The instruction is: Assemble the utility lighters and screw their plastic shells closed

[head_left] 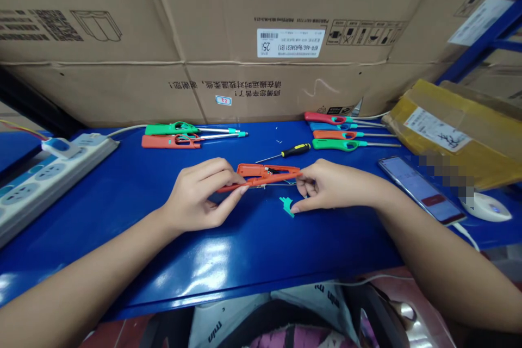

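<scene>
My left hand [207,193] pinches one end of an orange lighter casing half [271,178] between thumb and fingers. At its other end, the curled fingers of my right hand [326,185] grip the same half, held at a slant. Behind it is a second orange casing half [248,168], with thin wires and small parts showing between the two. A teal plastic piece [287,205], perhaps the trigger, lies on the blue table by my right thumb, which seems to touch it. Just beyond is a black and yellow screwdriver [296,150].
Green [171,129] and orange-red [171,142] lighters lie at back left, beside a power strip [57,168]. Several coloured lighters [338,134] lie at back right. A phone [420,187], a white mouse [487,206] and a yellow-taped parcel [452,130] are rightward. A large cardboard box [228,43] stands behind.
</scene>
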Available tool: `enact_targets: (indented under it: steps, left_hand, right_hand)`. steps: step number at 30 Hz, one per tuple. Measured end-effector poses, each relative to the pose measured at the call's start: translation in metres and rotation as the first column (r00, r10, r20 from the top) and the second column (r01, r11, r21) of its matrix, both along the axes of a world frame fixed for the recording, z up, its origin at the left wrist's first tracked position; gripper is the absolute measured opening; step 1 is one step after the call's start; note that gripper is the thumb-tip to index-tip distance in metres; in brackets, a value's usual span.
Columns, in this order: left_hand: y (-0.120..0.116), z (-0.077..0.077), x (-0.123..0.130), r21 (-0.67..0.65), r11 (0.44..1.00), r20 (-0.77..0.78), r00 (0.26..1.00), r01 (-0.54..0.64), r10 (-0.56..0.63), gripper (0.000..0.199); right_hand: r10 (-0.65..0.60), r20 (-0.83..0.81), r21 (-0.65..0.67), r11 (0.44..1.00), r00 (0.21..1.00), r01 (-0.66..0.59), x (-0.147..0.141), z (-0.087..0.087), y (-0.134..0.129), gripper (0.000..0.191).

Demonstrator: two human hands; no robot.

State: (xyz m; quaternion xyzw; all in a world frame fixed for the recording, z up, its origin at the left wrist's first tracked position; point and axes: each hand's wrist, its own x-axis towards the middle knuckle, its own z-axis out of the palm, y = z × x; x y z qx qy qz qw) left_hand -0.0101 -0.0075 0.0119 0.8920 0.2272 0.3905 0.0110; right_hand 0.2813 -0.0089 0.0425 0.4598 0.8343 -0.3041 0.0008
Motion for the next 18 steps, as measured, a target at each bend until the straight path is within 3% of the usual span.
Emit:
enact_targets:
  steps: [3, 7, 11, 14, 18]
  left_hand:
    - [-0.001, 0.004, 0.0, 0.008, 0.999, 0.045, 0.998, -0.035, 0.035, 0.01]
    - [-0.002, 0.006, -0.002, -0.072, 0.997, -0.001, 1.0, -0.029, 0.029, 0.007]
    - [-0.004, 0.003, -0.002, -0.194, 0.976, -0.122, 0.985, 0.095, -0.12, 0.006]
    - [-0.005, -0.001, 0.0, -0.259, 0.951, -0.164, 0.962, 0.17, -0.216, 0.005]
    - [-0.007, -0.003, 0.004, -0.338, 0.914, -0.219, 0.926, 0.224, -0.308, 0.002]
  right_hand:
    - [0.066, -0.103, 0.003, 0.998, 0.992, -0.066, -0.003, -0.006, 0.0, 0.043]
    - [0.148, -0.13, -0.002, 0.989, 0.98, -0.15, -0.006, -0.01, -0.001, 0.014]
    - [-0.001, -0.139, 0.141, 0.99, 0.99, 0.021, 0.003, -0.005, 0.007, 0.012]
    - [-0.153, -0.198, 0.295, 0.933, 0.968, 0.208, 0.011, -0.001, 0.014, 0.019]
    - [-0.221, -0.188, 0.329, 0.904, 0.957, 0.274, 0.013, 0.001, 0.017, 0.021]
